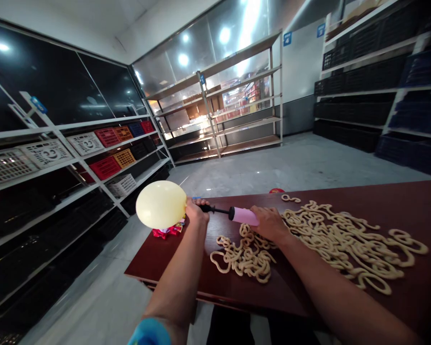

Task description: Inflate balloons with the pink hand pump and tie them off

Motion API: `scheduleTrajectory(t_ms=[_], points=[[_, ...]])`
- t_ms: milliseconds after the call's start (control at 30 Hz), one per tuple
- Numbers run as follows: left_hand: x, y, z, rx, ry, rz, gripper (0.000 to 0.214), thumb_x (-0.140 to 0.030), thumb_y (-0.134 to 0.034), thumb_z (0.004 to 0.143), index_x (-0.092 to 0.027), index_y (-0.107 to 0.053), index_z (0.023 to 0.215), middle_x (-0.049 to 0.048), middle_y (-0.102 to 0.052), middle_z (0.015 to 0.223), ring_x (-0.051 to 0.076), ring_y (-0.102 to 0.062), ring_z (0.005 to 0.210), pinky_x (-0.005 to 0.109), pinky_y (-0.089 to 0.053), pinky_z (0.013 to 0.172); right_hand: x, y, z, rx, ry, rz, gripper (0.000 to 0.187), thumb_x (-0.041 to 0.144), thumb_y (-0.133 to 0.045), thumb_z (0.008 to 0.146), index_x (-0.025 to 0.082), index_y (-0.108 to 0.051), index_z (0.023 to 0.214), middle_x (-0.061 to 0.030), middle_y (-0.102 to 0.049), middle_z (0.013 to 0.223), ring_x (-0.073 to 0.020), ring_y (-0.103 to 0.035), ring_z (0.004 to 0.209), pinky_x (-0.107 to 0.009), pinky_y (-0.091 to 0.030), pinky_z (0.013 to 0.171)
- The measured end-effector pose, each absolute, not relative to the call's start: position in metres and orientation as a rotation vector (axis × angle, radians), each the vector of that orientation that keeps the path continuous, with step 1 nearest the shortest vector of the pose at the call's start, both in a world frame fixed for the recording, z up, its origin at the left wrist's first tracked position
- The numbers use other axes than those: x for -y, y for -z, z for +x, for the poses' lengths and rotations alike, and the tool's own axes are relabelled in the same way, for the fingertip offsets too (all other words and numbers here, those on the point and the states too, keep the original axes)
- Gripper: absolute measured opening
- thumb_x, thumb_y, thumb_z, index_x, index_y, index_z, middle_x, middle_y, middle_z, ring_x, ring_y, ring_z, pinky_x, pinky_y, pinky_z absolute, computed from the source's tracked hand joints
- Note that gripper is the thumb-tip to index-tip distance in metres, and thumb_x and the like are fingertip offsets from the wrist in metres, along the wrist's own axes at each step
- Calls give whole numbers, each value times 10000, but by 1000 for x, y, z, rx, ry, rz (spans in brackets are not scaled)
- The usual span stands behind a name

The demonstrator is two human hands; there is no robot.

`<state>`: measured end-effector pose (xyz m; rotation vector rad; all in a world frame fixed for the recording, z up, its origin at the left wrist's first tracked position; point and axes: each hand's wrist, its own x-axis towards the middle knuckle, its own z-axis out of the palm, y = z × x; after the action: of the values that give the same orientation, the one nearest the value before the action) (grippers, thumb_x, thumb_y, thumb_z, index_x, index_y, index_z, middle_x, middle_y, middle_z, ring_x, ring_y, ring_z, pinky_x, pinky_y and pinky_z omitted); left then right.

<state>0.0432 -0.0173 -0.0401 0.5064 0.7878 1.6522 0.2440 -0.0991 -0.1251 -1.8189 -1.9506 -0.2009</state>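
Note:
A pale yellow balloon (161,204), swollen with air, sits at the nozzle end of a pink and black balloon pump (243,216). My left hand (197,211) is closed around the balloon's neck and the pump's black end. Wrapped round the pink barrel is my right hand (270,223). A stretch of black rod shows between the two hands, so the pump is partly drawn out. Beneath and beside my right hand lie a small heap of beige, rope-like loops (249,258) and a larger spread of the same loops (339,237).
Red and colourful small packets (168,231) lie on the dark red table (222,292) below the balloon. Shelves with plastic crates (46,152) stand at left, a metal rack (215,124) at the back, and dark crates (359,110) at right.

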Motion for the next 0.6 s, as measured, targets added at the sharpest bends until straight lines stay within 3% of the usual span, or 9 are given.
scheduleTrajectory(t_ms=[167, 300, 433, 600], points=[[35, 71, 77, -714, -1649, 447, 366, -409, -426, 820, -205, -247, 574, -62, -259, 473, 79, -336, 397, 251, -369, 472, 102, 124, 236, 1968, 139, -1757, 525, 365, -610, 696, 228, -464, 1180, -70, -610, 1005, -223, -546, 928, -337, -291, 808], [42, 80, 80, -698, -1568, 363, 394, -438, -428, 824, -201, -235, 574, -59, -273, 472, 82, -354, 406, 259, -390, 500, 115, 105, 227, 2043, 234, -1587, 709, 479, -594, 717, 275, -320, 1338, -88, -516, 1212, -247, -489, 1044, -377, -263, 899], [49, 83, 74, -607, -1446, 259, 364, -368, -401, 843, -195, -242, 565, -52, -313, 462, 101, -429, 428, 296, -432, 558, 131, 82, 214, 2230, 326, -1445, 499, 337, -531, 803, 368, -396, 1282, -44, -496, 1225, -217, -481, 1034, -353, -264, 908], [46, 87, 45, -844, -1472, 269, 306, -343, -401, 835, -181, -332, 584, -4, -522, 589, 143, -597, 608, 313, -459, 625, 138, 71, 247, 2218, 226, -1727, 409, 255, -529, 765, 381, -521, 1153, -18, -552, 1085, -183, -541, 902, -300, -342, 776]])
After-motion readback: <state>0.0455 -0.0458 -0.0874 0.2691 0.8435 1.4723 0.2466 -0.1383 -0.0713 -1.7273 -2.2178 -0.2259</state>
